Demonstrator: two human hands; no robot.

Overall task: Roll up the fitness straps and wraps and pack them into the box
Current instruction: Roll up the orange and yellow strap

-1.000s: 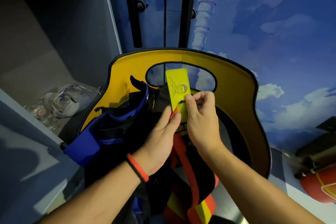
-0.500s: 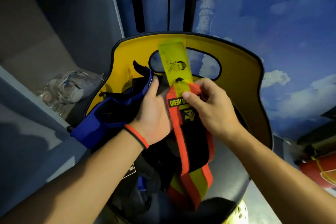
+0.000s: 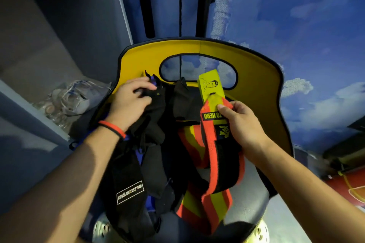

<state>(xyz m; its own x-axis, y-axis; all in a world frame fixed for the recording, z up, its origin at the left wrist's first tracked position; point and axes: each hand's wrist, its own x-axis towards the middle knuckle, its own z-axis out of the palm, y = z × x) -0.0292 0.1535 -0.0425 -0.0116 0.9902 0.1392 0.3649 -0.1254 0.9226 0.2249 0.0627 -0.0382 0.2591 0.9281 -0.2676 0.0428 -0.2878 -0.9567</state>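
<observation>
An orange, yellow and black wrap (image 3: 214,165) with a yellow end tab hangs down over a chair seat. My right hand (image 3: 240,126) pinches it near the tab, thumb on the black label. A pile of black straps (image 3: 150,144) with some blue fabric lies on the seat to the left. My left hand (image 3: 130,102), with an orange wristband, grips the top of that black pile. One black strap with a white logo (image 3: 129,192) trails toward me. No box is in view.
The chair's yellow backrest (image 3: 256,77) with an oval cut-out rises behind the pile. A grey shelf at left holds a clear plastic bag (image 3: 79,96). A blue wall painted with clouds (image 3: 296,25) stands behind. A red object (image 3: 349,185) lies low right.
My left hand let go of the orange wrap and moved left onto the black straps. My right hand carried the wrap's yellow tab to the right.
</observation>
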